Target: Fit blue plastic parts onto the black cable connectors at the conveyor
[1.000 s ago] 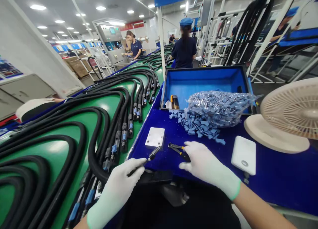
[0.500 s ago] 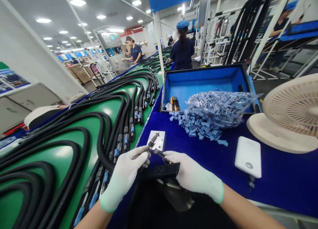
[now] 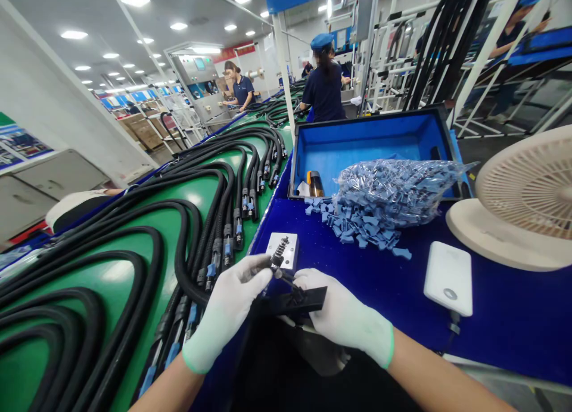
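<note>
My left hand (image 3: 226,313), in a white glove, is closed round a black cable end whose ribbed connector (image 3: 279,254) sticks up past the fingertips. My right hand (image 3: 342,313), also gloved, grips small pliers (image 3: 286,276) whose jaws meet the cable just below the connector. Both hands sit at the near edge of the blue table (image 3: 357,275), over a flat black piece (image 3: 297,300). A small white plate (image 3: 283,251) lies right behind the connector.
Many black hoses (image 3: 134,251) with blue-tagged ends lie on the green conveyor at left. A bag of blue clips (image 3: 388,191) spills beside a blue bin (image 3: 370,143). A white power bank (image 3: 449,278) and a fan (image 3: 522,197) stand at right. Other workers stand farther along.
My right hand picked the pliers off the table and brought them to the cable end. My left hand lifted the connector up toward the white plate.
</note>
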Action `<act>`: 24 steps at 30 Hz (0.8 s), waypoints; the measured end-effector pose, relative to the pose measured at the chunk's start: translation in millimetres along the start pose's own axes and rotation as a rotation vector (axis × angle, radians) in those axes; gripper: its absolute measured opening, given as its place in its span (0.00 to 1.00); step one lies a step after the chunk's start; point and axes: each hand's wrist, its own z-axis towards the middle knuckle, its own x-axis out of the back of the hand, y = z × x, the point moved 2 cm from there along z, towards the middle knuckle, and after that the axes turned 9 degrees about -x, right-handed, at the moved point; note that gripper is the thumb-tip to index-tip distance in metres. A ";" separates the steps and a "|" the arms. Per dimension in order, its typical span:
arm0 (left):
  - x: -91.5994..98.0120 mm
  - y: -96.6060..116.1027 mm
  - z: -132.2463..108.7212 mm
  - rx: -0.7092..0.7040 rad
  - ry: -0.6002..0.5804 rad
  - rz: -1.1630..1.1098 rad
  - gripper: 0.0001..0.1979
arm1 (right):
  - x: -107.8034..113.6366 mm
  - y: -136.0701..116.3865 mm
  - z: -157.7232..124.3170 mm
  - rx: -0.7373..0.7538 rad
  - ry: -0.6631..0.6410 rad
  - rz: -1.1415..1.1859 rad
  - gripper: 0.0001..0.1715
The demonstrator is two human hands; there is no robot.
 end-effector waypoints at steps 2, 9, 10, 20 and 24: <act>-1.1 5.0 11.8 -0.031 0.001 -0.005 0.25 | -1.1 2.3 -0.2 -0.046 0.000 -0.055 0.04; -13.0 22.3 33.9 -0.207 -0.190 0.057 0.21 | 10.7 3.2 -6.7 -0.110 0.038 0.085 0.23; -15.2 24.1 31.7 -0.213 -0.184 0.068 0.22 | 11.9 4.0 -7.6 -0.096 0.013 0.083 0.24; -18.5 17.9 17.8 -0.132 -0.080 0.146 0.21 | -8.7 32.4 5.8 -0.150 0.067 -0.322 0.07; -17.2 4.7 24.4 -0.107 -0.023 -0.050 0.26 | 10.2 32.1 -4.2 -0.080 0.020 -0.272 0.03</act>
